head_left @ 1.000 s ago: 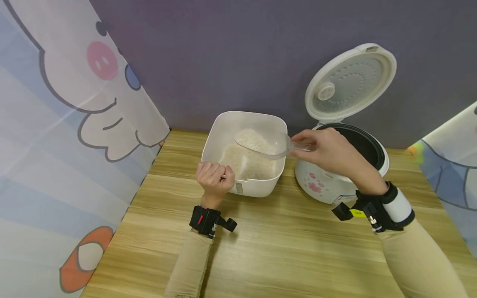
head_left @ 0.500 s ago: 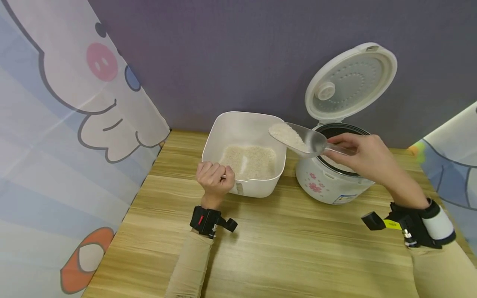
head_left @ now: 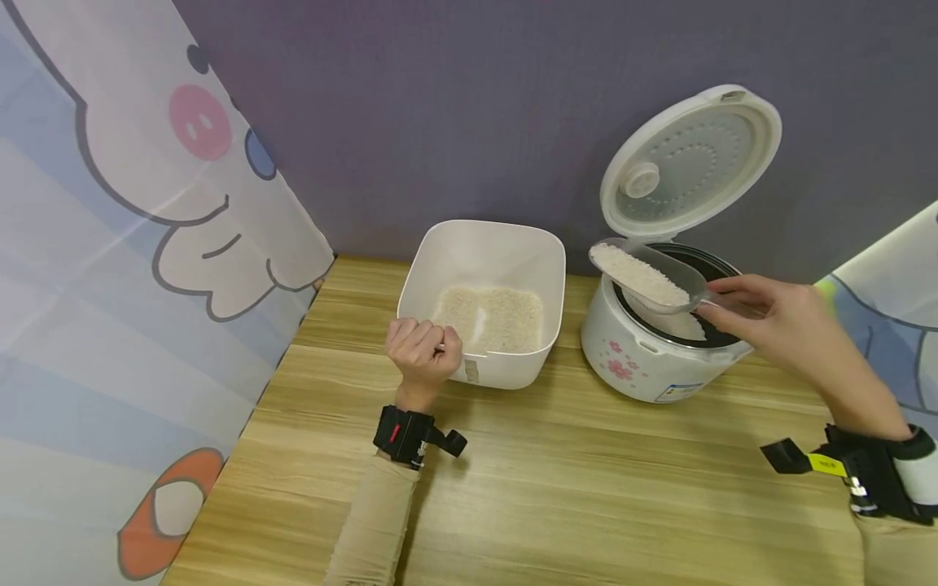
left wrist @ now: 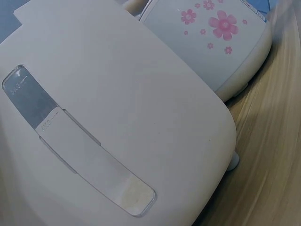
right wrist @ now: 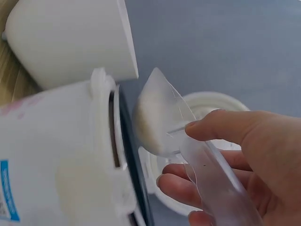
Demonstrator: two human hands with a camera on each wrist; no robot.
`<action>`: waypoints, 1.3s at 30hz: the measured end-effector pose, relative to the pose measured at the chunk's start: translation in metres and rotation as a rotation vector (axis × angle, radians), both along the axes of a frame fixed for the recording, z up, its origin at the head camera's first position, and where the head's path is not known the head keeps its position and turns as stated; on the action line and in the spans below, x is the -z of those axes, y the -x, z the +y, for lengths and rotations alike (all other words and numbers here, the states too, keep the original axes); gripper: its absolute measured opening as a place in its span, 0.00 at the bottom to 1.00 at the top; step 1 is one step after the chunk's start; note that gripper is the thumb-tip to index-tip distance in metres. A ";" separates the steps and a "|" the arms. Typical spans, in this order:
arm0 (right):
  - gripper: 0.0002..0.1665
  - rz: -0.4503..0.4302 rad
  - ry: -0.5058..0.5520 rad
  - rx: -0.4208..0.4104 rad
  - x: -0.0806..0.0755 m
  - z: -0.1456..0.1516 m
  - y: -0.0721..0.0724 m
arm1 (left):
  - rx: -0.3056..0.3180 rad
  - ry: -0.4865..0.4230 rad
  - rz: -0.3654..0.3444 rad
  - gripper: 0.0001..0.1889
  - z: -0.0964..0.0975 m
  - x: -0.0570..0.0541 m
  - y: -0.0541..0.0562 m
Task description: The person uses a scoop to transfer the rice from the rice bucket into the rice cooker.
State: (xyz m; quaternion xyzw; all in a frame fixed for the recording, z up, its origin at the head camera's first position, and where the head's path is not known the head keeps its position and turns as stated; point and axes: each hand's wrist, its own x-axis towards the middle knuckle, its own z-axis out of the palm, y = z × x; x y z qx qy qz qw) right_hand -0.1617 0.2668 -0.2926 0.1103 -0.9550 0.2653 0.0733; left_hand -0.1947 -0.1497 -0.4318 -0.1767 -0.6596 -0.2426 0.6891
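Observation:
My right hand [head_left: 784, 317] holds a clear plastic scoop [head_left: 677, 273] by its handle, thumb and fingers around it in the right wrist view. White rice [head_left: 639, 275] fills the scoop, which hangs level above the open pot of the white rice cooker [head_left: 630, 358]. Some rice [head_left: 677, 325] lies inside the dark inner pot. At the front left corner of a white rice bin [head_left: 506, 370], my left hand [head_left: 423, 352] grips the rim with curled fingers. A layer of rice [head_left: 506, 317] covers the bin's floor. The left wrist view shows the bin's outer wall with a clear window strip [left wrist: 96, 157].
The cooker's lid [head_left: 692, 163] stands raised against the grey back wall [head_left: 454, 114]. Bin and cooker stand side by side on the wooden table [head_left: 557, 480]. A cartoon-printed curtain [head_left: 132, 325] borders the left side, and another printed sheet [head_left: 901, 325] the right.
My right hand has carried the rice-filled scoop rightward, from inside the bin to over the cooker's pot. The left hand and the bin have stayed in place.

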 end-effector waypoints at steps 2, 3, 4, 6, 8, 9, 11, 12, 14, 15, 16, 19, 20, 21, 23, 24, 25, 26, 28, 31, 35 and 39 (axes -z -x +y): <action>0.25 0.002 -0.003 0.022 0.003 0.006 -0.001 | 0.000 -0.001 0.005 0.17 0.000 0.000 0.000; 0.25 0.002 -0.005 0.034 0.004 0.009 -0.002 | 0.001 -0.001 0.005 0.17 0.000 0.000 0.000; 0.25 0.010 -0.003 0.039 0.006 0.011 -0.002 | 0.002 -0.001 0.006 0.17 0.000 0.000 0.000; 0.24 0.027 0.001 0.051 0.009 0.016 -0.003 | 0.003 -0.004 0.009 0.17 0.000 0.000 0.001; 0.24 0.039 -0.011 0.073 0.012 0.020 -0.005 | 0.003 -0.005 0.010 0.17 0.000 0.001 0.001; 0.25 0.050 -0.017 0.083 0.013 0.023 -0.006 | 0.004 -0.004 0.010 0.17 0.000 0.001 0.001; 0.25 0.071 -0.042 0.105 0.015 0.027 -0.007 | 0.006 -0.004 0.010 0.17 0.000 0.001 0.001; 0.25 0.080 -0.051 0.116 0.016 0.030 -0.008 | 0.005 -0.003 0.009 0.17 0.000 0.001 0.001; 0.25 0.103 -0.066 0.134 0.018 0.035 -0.009 | 0.006 -0.005 0.008 0.17 0.000 0.001 0.001; 0.25 0.110 -0.071 0.139 0.019 0.036 -0.009 | 0.006 -0.007 0.006 0.17 0.000 0.001 0.001; 0.26 0.113 -0.072 0.143 0.020 0.038 -0.009 | 0.007 -0.008 0.005 0.17 0.001 0.000 0.001; 0.27 0.133 -0.075 0.148 0.023 0.042 -0.009 | 0.006 -0.013 0.001 0.17 0.000 0.000 0.001; 0.27 0.145 -0.078 0.145 0.024 0.044 -0.009 | 0.004 -0.012 0.000 0.17 0.000 0.000 0.001; 0.27 0.156 -0.081 0.142 0.025 0.045 -0.009 | 0.004 -0.010 -0.001 0.17 0.000 -0.001 0.000; 0.26 0.179 -0.085 0.139 0.028 0.047 -0.010 | 0.004 -0.008 -0.002 0.17 0.000 -0.001 0.000; 0.26 0.190 -0.086 0.135 0.029 0.048 -0.010 | 0.003 -0.007 -0.002 0.16 0.000 -0.001 0.000; 0.26 0.198 -0.084 0.132 0.029 0.048 -0.011 | 0.003 -0.007 -0.003 0.16 0.000 -0.001 0.000; 0.25 0.207 -0.082 0.129 0.030 0.049 -0.011 | 0.004 -0.006 -0.004 0.16 0.000 0.000 0.000; 0.25 0.211 -0.074 0.130 0.032 0.050 -0.012 | 0.005 -0.003 -0.007 0.17 0.000 0.000 0.001; 0.24 0.225 -0.072 0.130 0.034 0.051 -0.012 | 0.008 -0.001 -0.009 0.17 0.000 0.000 0.001; 0.24 0.247 -0.071 0.139 0.038 0.053 -0.012 | 0.011 0.005 -0.009 0.17 0.000 0.000 0.002; 0.24 0.309 -0.102 0.143 0.041 0.054 -0.010 | 0.007 0.004 -0.009 0.17 0.000 -0.001 0.003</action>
